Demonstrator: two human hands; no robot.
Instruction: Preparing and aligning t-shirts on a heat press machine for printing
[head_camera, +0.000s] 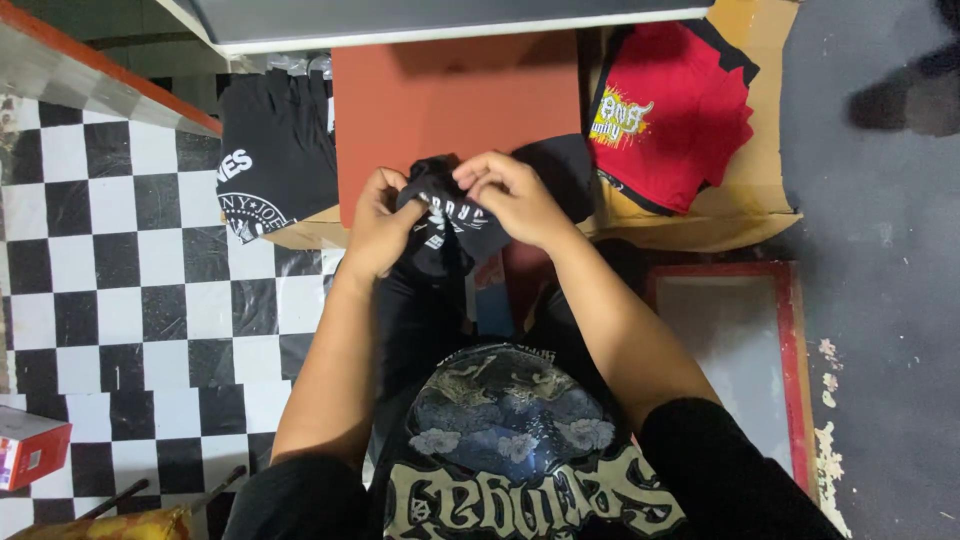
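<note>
Both my hands are closed on a black printed shirt (450, 220), bunched up over the front edge of the red board (455, 100): my left hand (380, 225) pinches one side, my right hand (510, 195) the other. It isn't spread flat yet. Another black shirt (275, 150) lies to the left and a red shirt (670, 110) on cardboard (760, 190) to the right, probably already finished.
</note>
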